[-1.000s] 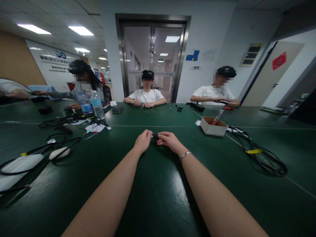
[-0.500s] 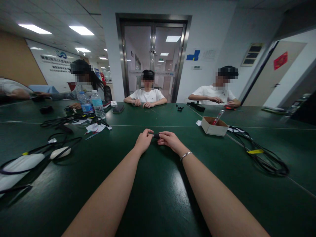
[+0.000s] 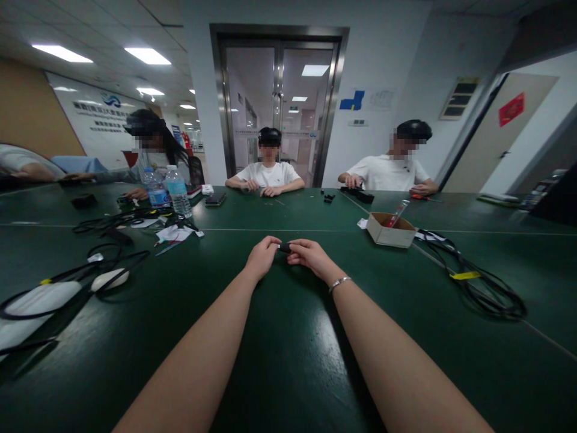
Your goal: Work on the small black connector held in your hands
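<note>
Just above the green table [image 3: 279, 361], a small dark stubby object [image 3: 284, 247] is held between my two hands, too small for me to tell its kind. My left hand [image 3: 262, 257] pinches its left end with thumb and forefinger. Closed on its right end is my right hand [image 3: 311, 255], with a silver bracelet at the wrist. The fingers hide both ends of the object.
A small open box [image 3: 391, 231] with a red-marked tube stands right of my hands, near a coiled black cable [image 3: 487, 282]. Water bottles [image 3: 179, 192], tangled cables [image 3: 121, 219] and a white mouse [image 3: 110, 279] lie leftward. Several people sit around the table.
My hands keep their hold on the small dark object, almost unmoved. The person at the far right has reached a hand to a black item on the table.
</note>
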Demonstrator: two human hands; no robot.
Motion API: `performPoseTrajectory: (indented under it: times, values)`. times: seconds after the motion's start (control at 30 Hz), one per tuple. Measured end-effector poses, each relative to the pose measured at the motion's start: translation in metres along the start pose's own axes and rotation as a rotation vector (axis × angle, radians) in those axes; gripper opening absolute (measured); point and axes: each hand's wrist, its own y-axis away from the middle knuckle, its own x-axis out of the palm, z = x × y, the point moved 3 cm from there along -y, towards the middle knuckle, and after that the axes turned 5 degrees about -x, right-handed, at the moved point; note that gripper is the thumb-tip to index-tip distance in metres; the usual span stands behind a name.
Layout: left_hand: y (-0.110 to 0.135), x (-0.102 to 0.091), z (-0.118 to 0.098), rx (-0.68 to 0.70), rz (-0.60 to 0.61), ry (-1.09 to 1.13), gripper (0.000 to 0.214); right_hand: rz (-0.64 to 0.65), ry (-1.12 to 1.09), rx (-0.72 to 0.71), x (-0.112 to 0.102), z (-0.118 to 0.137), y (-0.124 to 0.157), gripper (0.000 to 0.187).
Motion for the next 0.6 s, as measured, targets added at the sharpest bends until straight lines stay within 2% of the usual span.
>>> performPoseTrajectory:
  times: [0.33,0.47,0.6]
  values:
    - [0.0008,0.0012,-0.0005,-0.006,0.046,0.035,0.029,0.012,-0.009,0.006,0.0004,0.001,0.0012,0.007]
    - [0.0007,0.0017,-0.0004,0.03,0.027,0.042,0.026,0.003,-0.008,0.003,-0.0001,-0.0002,0.0002,0.009]
    - [0.0008,0.0018,-0.0005,0.033,0.025,0.065,0.032,0.006,-0.001,0.01,-0.0002,-0.0012,-0.0004,0.009]
